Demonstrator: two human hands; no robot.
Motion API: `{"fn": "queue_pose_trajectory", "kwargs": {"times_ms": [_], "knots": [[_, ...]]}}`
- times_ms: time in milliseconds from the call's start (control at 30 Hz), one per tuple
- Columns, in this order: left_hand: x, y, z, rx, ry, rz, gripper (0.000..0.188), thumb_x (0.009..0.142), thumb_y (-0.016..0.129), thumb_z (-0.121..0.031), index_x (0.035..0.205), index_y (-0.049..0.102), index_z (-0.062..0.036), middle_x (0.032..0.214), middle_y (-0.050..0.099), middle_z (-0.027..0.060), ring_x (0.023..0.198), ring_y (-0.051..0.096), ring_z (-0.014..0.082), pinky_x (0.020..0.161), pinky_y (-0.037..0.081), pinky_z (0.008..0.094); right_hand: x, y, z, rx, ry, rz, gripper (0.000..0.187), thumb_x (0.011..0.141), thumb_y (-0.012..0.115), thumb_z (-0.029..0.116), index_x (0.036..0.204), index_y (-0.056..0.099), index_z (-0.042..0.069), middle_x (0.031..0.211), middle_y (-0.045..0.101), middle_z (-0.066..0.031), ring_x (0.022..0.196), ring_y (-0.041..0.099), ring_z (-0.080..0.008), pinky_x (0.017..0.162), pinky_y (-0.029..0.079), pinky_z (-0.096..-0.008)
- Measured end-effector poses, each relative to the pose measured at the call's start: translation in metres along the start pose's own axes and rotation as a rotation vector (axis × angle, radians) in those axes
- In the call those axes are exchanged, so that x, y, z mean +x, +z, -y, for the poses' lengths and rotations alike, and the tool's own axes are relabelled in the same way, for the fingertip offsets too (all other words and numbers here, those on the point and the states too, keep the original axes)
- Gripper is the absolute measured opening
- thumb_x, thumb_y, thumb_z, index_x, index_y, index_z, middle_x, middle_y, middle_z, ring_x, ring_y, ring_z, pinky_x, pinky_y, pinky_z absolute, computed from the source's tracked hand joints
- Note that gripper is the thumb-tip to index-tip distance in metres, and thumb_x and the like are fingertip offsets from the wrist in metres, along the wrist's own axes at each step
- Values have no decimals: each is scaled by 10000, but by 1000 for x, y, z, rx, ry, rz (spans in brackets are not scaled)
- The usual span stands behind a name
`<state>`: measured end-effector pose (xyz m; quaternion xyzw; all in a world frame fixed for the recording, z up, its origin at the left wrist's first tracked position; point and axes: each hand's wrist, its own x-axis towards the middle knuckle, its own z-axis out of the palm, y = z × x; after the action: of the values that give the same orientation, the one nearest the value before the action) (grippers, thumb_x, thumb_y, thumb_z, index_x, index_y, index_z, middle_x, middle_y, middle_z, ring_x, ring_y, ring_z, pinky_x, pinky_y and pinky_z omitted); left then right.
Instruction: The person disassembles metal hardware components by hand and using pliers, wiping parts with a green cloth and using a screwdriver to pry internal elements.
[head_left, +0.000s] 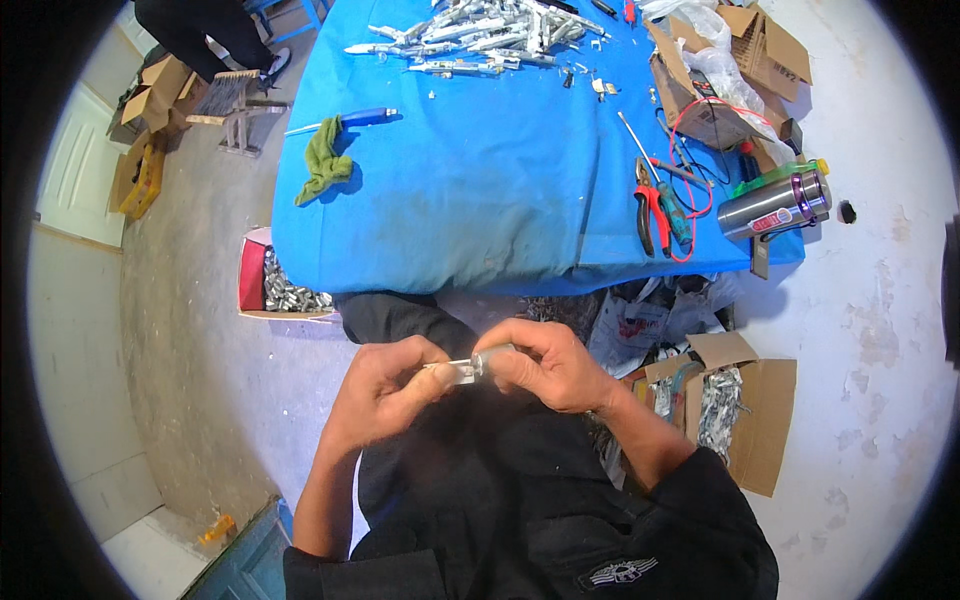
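Both hands are pinching one small silvery metal part [464, 372], held over the lap just short of the desk's near edge. The left hand [398, 392] grips its left end between thumb and forefinger, and the right hand [545, 366] pinches the other end the same way, covering some of it; the fingertips of the two hands are near each other but apart. The desk [450, 160] is covered in blue cloth, darkly smudged toward the near side. At its far end lies a loose pile of long silvery parts [490, 38]. On the left, a green rag [325, 165] lies just beside a blue-handled screwdriver [365, 117]. On the right are red-and-black pliers [652, 212], a green-handled screwdriver [677, 218] right next to them, a curling red wire [711, 195] and a steel flask [770, 207] lying on its side. Behind these sits an open cardboard box [672, 62] with clear plastic. Below the desk, a red-sided box [253, 278] of small metal pieces stands to the left, and an open carton [768, 425] with more silvery pieces to the right.
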<state>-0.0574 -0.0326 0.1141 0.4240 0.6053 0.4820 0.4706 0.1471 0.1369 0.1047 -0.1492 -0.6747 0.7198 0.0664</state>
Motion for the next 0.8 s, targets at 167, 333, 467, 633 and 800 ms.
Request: {"fn": "queue_pose_trajectory", "kwargs": {"times_ms": [167,333,467,633,800], "knots": [[7,-3,17,-263,-114,97,281,1079,693,-275,971,715,-17,816,731,42,717,665,100,636,527,271,2,-1,-14,388,94,117,306,1163,574,265,1241,663,-17,841,627,-9,748,591,-100,689,495,-290],[9,8,39,-500,-184,114,308,1072,693,-318,946,678,-37,787,706,45,643,645,111,586,506,265,4,13,-40,755,95,160,362,1171,554,328,1260,653,-9,862,631,-14,756,594,-106,675,481,-284],[3,12,55,-624,-219,71,320,1086,678,-362,966,669,-66,791,717,57,657,644,95,589,476,243,2,23,-48,577,132,48,381,1175,542,352,1285,675,12,905,646,-17,784,609,-107,695,483,-274],[2,18,55,-735,-268,3,303,1067,696,-336,941,660,-64,737,635,26,600,619,123,542,470,276,8,25,-37,-78,-123,-161,342,1138,591,231,1372,675,-4,1074,724,-107,906,698,-209,814,554,-324],[-3,19,58,-723,-271,18,336,1094,659,-380,991,675,-60,781,721,73,633,637,110,575,458,254,7,23,-34,-388,-358,-176,345,1084,647,131,1397,655,-13,1164,729,-173,995,722,-296,881,570,-361]]}}
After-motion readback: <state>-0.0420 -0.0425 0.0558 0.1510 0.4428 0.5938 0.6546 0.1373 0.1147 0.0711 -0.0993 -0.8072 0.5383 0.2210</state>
